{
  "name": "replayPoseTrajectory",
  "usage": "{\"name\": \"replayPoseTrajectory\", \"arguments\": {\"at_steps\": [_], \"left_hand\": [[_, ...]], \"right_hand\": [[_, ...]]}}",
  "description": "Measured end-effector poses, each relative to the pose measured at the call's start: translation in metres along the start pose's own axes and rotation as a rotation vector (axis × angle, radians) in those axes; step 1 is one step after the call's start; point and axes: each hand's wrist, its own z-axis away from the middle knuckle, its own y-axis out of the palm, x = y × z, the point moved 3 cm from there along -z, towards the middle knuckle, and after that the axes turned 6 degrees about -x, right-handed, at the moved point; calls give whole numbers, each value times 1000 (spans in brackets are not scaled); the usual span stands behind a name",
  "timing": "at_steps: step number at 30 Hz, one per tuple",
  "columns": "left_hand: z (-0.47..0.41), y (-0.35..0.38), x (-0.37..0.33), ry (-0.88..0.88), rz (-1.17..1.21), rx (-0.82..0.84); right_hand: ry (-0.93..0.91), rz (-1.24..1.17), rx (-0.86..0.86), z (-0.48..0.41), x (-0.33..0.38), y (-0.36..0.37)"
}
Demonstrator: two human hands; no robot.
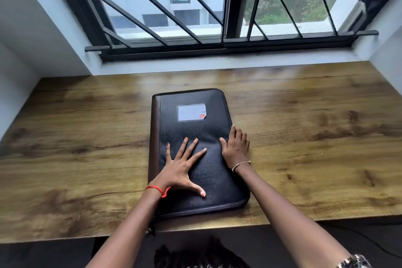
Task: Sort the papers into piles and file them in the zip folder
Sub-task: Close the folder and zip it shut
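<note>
Window-side wooden counter (pixel 304 137) | zip folder (pixel 195 128) closed near front edge, no papers visible | left hand (pixel 180 169) flat, splayed on cover | right hand (pixel 236 148) open at folder's right edge | likely finished or unstarted

Zip folder (pixel 195 148): black pebbled cover, brown spine strip along its 9 o'clock edge. Label (pixel 191 112) toward 12: white, thin ruled lines, small red-orange mark at its 4 o'clock corner. Desk (pixel 304 126): mid-brown woodgrain, darker knots. Left hand (pixel 180 169): red thread at the wrist. Right hand (pixel 236 148): gold bracelet. Window bars (pixel 152 6): black.
</note>
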Motion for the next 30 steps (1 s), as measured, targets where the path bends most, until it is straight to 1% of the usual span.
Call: {"name": "replayPoseTrajectory", "arguments": {"at_steps": [3, 7, 9, 12, 17, 23, 26, 30], "left_hand": [[-2, -1, 1, 5, -22, -27], [0, 4, 2, 22, -80, -162], [1, 6, 2, -2, -103, -195], [0, 7, 0, -10, -137, -224], [1, 9, 3, 0, -111, -277], [-1, 8, 5, 9, -135, -291], [0, 9, 6, 3, -140, -291], [1, 11, 5, 0, -140, -249]], "right_hand": [[3, 4, -1, -4, 0, 4], [17, 4, 28, -4, 0, 5], [13, 0, 14, -4, 0, 6], [38, -39, 21, -4, -2, 6], [27, -83, -19, -7, -4, 4], [-12, -55, -49, -11, -5, 8], [-13, 7, -132, -8, -2, 10], [-22, 214, -303, 11, 3, 10]]}}
